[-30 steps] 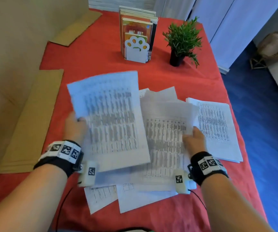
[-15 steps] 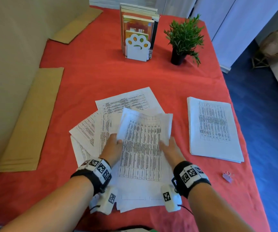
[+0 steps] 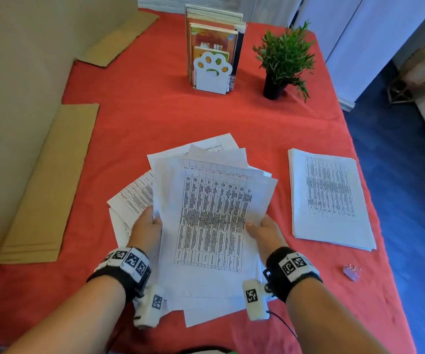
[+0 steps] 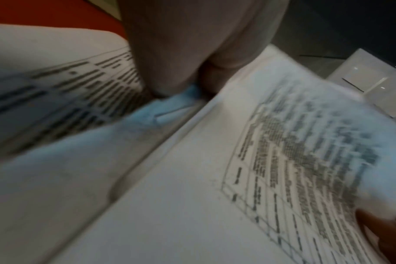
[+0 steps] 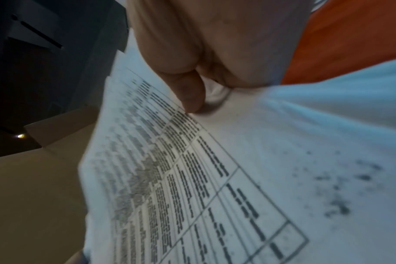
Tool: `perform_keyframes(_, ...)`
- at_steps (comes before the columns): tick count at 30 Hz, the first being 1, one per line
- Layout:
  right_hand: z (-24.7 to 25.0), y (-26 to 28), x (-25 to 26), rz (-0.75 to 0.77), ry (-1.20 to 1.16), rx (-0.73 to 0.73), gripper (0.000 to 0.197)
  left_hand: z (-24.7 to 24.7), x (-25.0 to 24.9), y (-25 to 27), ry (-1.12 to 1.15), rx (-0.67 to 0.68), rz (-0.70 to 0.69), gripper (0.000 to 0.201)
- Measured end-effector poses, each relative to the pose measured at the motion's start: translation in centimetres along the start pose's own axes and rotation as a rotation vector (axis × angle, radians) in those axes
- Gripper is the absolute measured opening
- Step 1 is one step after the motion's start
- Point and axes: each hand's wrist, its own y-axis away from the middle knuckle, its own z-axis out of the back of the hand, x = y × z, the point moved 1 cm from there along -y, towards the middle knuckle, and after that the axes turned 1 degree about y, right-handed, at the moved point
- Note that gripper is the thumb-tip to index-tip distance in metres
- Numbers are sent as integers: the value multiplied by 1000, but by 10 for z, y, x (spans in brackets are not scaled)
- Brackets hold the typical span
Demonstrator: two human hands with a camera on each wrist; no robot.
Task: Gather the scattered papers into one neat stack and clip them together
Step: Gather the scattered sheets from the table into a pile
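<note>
A loose bundle of printed papers (image 3: 211, 221) is tilted up over the red tablecloth near the front edge. My left hand (image 3: 146, 227) grips its left edge and my right hand (image 3: 263, 231) its right edge. In the right wrist view the thumb (image 5: 188, 89) presses on the top sheet (image 5: 226, 178). The left wrist view shows my left hand (image 4: 192, 53) at the edge of the blurred bundle (image 4: 215, 178). More sheets (image 3: 132, 198) lie fanned out under the bundle at the left. A small purple binder clip (image 3: 351, 272) lies on the cloth to the right of my right wrist.
A separate squared stack of paper (image 3: 329, 198) lies at the right. Books in a white paw-shaped bookend (image 3: 212, 70) and a potted plant (image 3: 283, 60) stand at the back. Cardboard sheets (image 3: 47, 182) lie along the left side. The table's right edge drops to a blue floor.
A second ago each hand held its own raised sheets. They came together over the pile, and now both hands grip one bundle by its sides, lifted slightly.
</note>
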Motion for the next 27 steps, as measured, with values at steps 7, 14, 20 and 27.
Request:
perform_keyframes(7, 2, -5, -3, 121, -95, 74, 41, 0, -12, 14, 583, 193, 197, 31)
perform_keyframes(14, 5, -9, -2, 175, -61, -67, 59, -13, -30, 28, 198, 253, 7, 27)
perform_keyframes(20, 35, -16, -3, 93, 163, -230, 31, 2, -18, -4, -492, -28, -234, 29)
perform_keyframes(27, 53, 2, 0, 149, 228, -168, 21, 19, -16, -32, -551, -80, -107, 43)
